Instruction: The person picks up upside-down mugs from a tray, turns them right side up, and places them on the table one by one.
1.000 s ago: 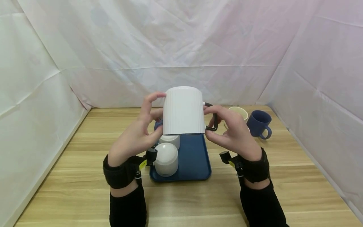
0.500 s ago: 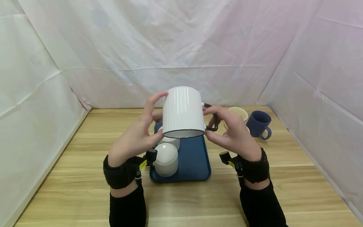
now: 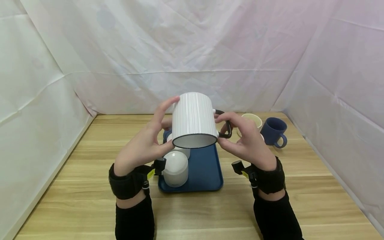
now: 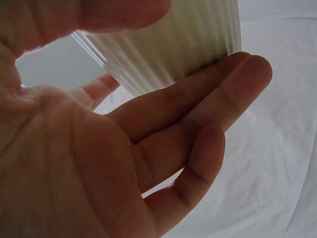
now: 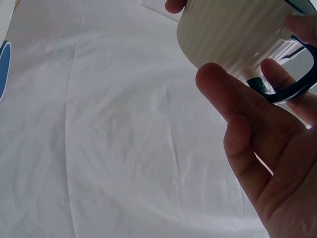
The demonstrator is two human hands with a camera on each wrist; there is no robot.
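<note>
A person's two hands hold a white ribbed mug [image 3: 193, 118] upside down in the air, above the far end of a dark blue tray [image 3: 207, 170]. The mug's dark-rimmed mouth faces down and tips slightly toward the viewer.

The left hand [image 3: 141, 146] grips the mug's left side: its fingers [image 4: 218, 94] are stretched, only lightly bent, along the ribbed wall, and the thumb presses near the rim. The right hand [image 3: 244, 140] holds the other side, its fingers [image 5: 233, 99] curled about the mug's black handle [image 3: 226, 125] and its thumb near the rim. Both wrists wear black bands with small cameras, over black sleeves.

The tray lies on a light wooden tabletop [image 3: 90, 196] made of long pale planks. On the tray's left half stand two white cups, both upside down: one at the near end [image 3: 176, 168], the other just behind it [image 3: 181, 151], partly hidden by the held mug. Something blue shows behind the left hand; what it is cannot be told.

To the right of the tray, well apart from it, a cream cup [image 3: 252, 120] and a dark blue mug [image 3: 274, 130] stand upright near each other on the tabletop, the blue mug's handle turned toward the viewer.

Creased white sheeting [image 3: 192, 50] closes in the tabletop at the back and on both sides.
</note>
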